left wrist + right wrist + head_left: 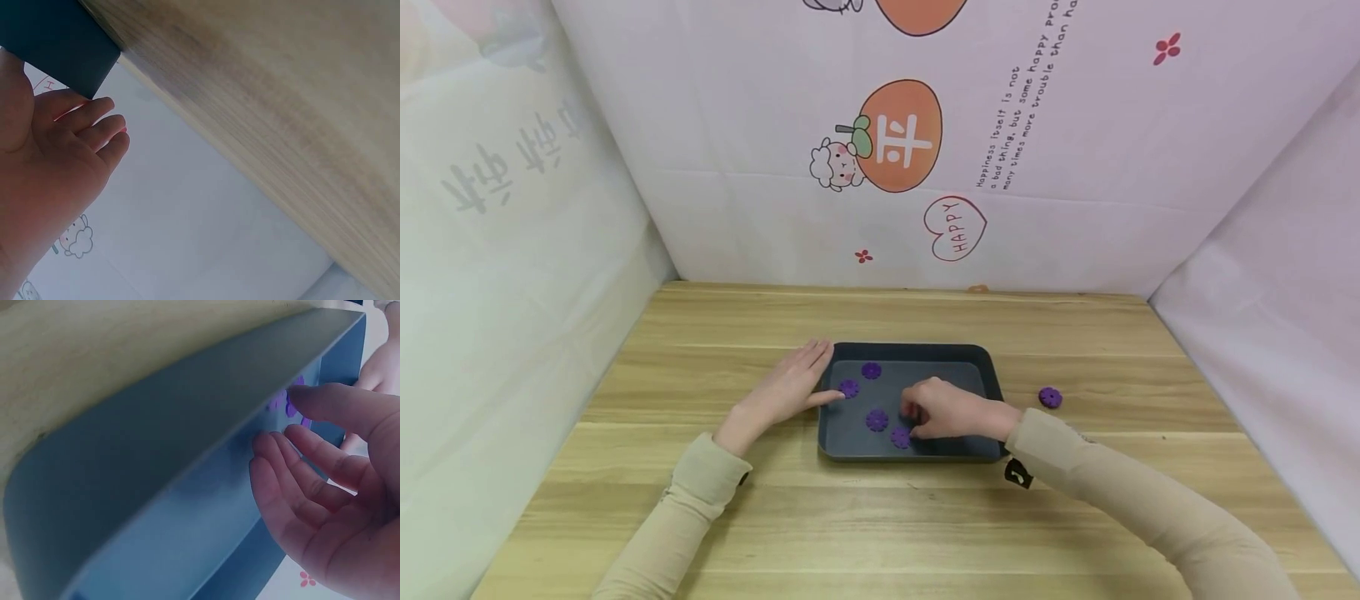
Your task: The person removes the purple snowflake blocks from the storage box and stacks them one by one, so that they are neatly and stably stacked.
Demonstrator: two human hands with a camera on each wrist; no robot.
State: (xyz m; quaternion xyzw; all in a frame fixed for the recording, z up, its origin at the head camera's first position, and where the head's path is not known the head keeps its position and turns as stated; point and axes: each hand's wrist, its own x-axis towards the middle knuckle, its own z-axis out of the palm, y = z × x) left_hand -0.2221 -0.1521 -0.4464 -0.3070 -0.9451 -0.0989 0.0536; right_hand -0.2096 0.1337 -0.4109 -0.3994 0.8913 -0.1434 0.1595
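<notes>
A dark rectangular tray (910,456) lies on the wooden table. Inside it, toward the left, are several purple flower-shaped discs, among them one near the far wall (871,371) and one in the middle (877,421). My left hand (790,385) holds the tray's left side, thumb over the rim beside a purple disc (849,388) and fingers along the outside, as the left wrist view (69,134) also shows. My right hand (951,410) is low inside the tray, thumb tip right at the nearest disc (900,437). Its other fingers (265,475) are bent loosely, apart from the thumb.
Another purple disc (1050,397) lies on the table (880,525) to the right of the tray. Printed white cloth (737,225) stands behind the table, with pale cloth on both sides. A small black tag (1018,473) hangs by the right sleeve.
</notes>
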